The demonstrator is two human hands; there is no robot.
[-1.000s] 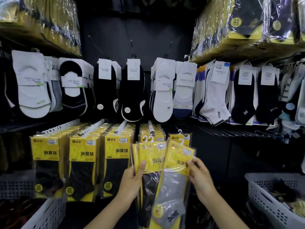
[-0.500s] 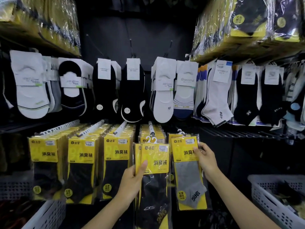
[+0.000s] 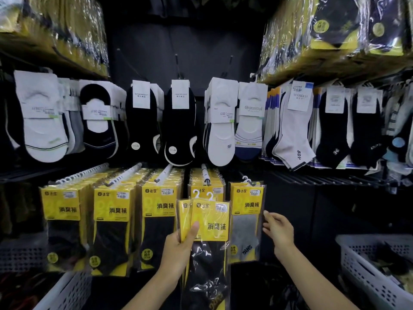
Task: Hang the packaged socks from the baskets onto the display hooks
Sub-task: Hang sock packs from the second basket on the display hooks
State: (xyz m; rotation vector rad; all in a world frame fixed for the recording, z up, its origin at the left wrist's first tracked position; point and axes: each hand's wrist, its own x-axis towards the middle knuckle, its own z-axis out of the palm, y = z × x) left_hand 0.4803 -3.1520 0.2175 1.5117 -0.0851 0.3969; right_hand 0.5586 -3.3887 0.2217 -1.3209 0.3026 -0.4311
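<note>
Held pack (image 3: 212,222) in your left hand (image 3: 178,249): 消臭袜 on the yellow header, 达足 logo at its top left. Same 2 marks on the hanging yellow packs (image 3: 158,206) along the lower hook row. Grey-sock pack (image 3: 247,220) at that row's right end: DZNS on the sock. Upper row: Guanwei on a white band (image 3: 253,107), BOY on a light sock (image 3: 292,139), XINSHAYI on its card (image 3: 299,96). Price stickers are unreadable.

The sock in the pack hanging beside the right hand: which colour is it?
The sock is grey; the head view shows it.
</note>
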